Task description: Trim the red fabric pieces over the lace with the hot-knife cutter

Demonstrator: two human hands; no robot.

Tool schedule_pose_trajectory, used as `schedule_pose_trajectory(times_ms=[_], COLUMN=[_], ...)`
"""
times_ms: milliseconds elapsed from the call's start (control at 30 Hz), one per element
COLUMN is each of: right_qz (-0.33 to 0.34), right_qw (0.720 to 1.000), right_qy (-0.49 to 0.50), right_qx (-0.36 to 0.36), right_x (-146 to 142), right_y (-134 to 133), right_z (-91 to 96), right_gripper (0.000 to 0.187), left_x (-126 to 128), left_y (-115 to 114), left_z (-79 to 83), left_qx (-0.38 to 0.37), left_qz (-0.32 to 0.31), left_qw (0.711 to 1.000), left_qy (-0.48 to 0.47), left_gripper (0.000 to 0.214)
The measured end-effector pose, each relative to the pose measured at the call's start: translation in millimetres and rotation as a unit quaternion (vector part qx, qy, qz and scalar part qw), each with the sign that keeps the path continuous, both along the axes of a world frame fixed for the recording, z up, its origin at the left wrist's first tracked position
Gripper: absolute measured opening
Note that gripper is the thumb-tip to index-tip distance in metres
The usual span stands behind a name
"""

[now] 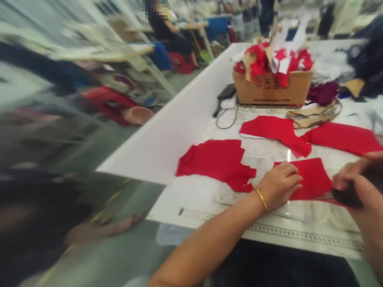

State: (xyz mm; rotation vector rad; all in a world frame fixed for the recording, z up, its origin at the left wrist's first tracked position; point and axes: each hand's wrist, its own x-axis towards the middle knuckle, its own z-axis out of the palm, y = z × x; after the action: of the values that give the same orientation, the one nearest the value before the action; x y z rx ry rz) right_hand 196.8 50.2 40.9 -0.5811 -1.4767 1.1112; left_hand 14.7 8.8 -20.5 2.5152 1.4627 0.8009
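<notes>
A small piece of red fabric [312, 177] lies in front of me on the white table. My left hand [279, 185], wearing a gold bracelet, has its fingers curled onto the left edge of this piece. At the right, my right hand [359, 181] is closed around black-handled scissors [348, 195], blurred, with the thin blades close to the lower right edge of the fabric. To the left lies a larger red fabric piece [215, 161] with a jagged right side. Farther back are another red piece [269, 127] and a long red strip [344, 137].
A cardboard box [269, 89] heaped with red and white scraps stands at the back. Beside it are a black device with a cable [227, 91], tan strips [314, 113] and maroon cloth [324, 93]. A measuring tape [299, 235] runs along the front edge. A white panel [167, 139] borders the left.
</notes>
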Motion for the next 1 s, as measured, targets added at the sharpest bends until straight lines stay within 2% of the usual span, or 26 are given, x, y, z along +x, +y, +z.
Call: schedule_pose_trajectory(times_ms=[100, 267, 533, 633, 733, 833, 1000], right_qz=[-0.002, 0.012, -0.046, -0.058, -0.042, -0.033, -0.093], right_qw=[1.0, 1.0, 0.998, 0.997, 0.999, 0.999, 0.995], right_qy=[0.003, 0.003, -0.049, -0.044, -0.011, 0.013, -0.014], right_qx=[0.0, -0.001, 0.005, 0.007, 0.001, -0.008, -0.012], right_x=[6, -2, 4, 1, -4, -7, -2], right_y=[-2, -4, 1, 1, 2, 1, -5], right_z=[0.9, 1.2, -8.3, -9.6, -10.5, -8.5, 1.8], right_gripper=[0.027, 0.026, 0.024, 0.025, 0.022, 0.018, 0.024], left_x=[-8, -11, -9, -8, -8, -8, -2], left_y=[-2, -3, -3, -3, -3, -3, -3], left_z=[0.1, 7.8, 8.6, 7.5, 6.8, 6.6, 6.0], left_qx=[0.041, 0.044, 0.044, 0.041, 0.042, 0.044, 0.055], left_qz=[-0.01, -0.008, -0.012, -0.011, -0.01, -0.015, -0.049], left_qw=[0.996, 0.993, 0.992, 0.993, 0.993, 0.993, 0.993], left_qy=[-0.078, -0.114, -0.114, -0.114, -0.108, -0.108, -0.096], left_gripper=[0.019, 0.018, 0.016, 0.015, 0.016, 0.018, 0.02])
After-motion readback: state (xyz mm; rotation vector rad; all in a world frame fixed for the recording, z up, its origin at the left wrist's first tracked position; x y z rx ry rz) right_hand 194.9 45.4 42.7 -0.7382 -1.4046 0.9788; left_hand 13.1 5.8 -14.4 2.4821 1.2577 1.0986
